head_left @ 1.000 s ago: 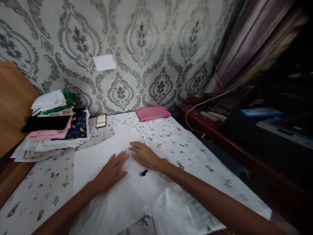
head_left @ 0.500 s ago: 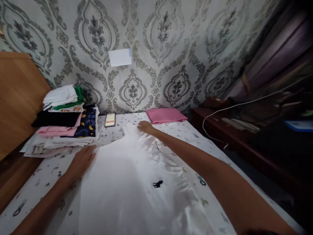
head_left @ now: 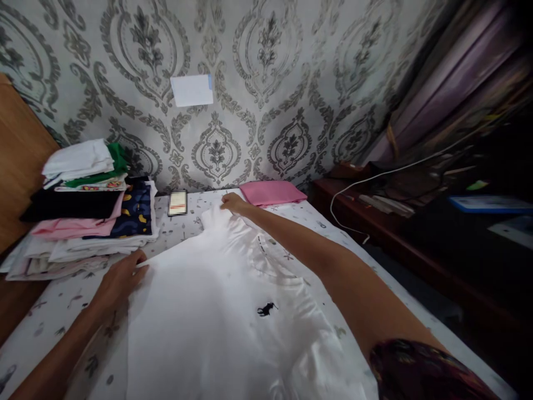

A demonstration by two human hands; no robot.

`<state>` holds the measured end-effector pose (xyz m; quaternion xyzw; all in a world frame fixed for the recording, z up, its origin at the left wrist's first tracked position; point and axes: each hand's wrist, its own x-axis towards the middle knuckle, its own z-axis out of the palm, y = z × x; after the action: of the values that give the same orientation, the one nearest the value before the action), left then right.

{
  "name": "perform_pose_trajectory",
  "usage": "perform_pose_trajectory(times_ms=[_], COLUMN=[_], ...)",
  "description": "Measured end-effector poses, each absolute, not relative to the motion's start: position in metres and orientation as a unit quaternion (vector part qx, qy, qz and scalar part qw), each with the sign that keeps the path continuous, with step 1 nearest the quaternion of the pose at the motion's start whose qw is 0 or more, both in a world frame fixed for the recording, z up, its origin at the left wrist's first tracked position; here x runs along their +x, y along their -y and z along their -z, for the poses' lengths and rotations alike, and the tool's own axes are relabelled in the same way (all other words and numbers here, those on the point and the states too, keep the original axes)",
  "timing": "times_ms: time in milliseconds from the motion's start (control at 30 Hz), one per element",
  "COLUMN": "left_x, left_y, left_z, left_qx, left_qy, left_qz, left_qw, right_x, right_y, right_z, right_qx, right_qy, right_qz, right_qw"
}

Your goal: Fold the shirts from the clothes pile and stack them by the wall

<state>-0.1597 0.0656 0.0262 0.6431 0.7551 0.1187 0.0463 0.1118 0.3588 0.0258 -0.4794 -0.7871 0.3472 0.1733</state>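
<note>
A white shirt (head_left: 187,311) with a small dark horse-and-rider emblem (head_left: 267,309) lies spread over the patterned bedsheet (head_left: 291,222). At its far end, beside the collar, my right hand (head_left: 233,203) is closed on the shirt's edge. My left hand (head_left: 125,275) pinches the shirt at the corner on the left side. Between my hands the cloth looks fairly smooth on the left, while soft wrinkles run along its right side. Its near end drops out of view.
A stack of folded clothes (head_left: 100,216) stands at the left by a wooden panel (head_left: 20,161). Near the wall are a small pale card-like item (head_left: 177,203) and a folded pink cloth (head_left: 272,193). A white cable (head_left: 375,176) crosses the dark red furniture (head_left: 375,233) at right.
My left hand has gone from lying beside the shirt's edge to pinching it, lifting that corner slightly. My right hand keeps its hold near the collar. The view has shifted slightly.
</note>
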Motion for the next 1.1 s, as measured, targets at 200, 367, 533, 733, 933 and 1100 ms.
perform_pose_trajectory(times_ms=[200,367,533,733,933,1100], left_x=[-0.152,-0.153,-0.15,-0.151,-0.147,-0.148], left_y=[-0.043,-0.022,-0.007,-0.004,-0.002,0.002], left_z=[-0.039,-0.032,-0.019,-0.011,-0.021,-0.027], left_qx=[0.646,0.674,0.72,0.749,0.75,0.748], left_qy=[-0.753,-0.728,-0.684,-0.653,-0.65,-0.647], left_qz=[-0.124,-0.125,-0.097,-0.051,-0.048,-0.081], left_qw=[-0.005,-0.035,-0.071,-0.105,-0.115,-0.123], right_x=[0.16,0.21,0.244,0.254,0.255,0.265], right_y=[-0.33,-0.278,-0.218,-0.179,-0.175,-0.169], right_z=[-0.044,-0.045,-0.016,0.009,0.009,0.005], right_qx=[-0.419,-0.369,-0.351,-0.351,-0.349,-0.351], right_qy=[0.745,0.728,0.728,0.748,0.763,0.771], right_qz=[-0.413,-0.464,-0.484,-0.437,-0.387,-0.378], right_qw=[0.314,0.343,0.335,0.354,0.382,0.374])
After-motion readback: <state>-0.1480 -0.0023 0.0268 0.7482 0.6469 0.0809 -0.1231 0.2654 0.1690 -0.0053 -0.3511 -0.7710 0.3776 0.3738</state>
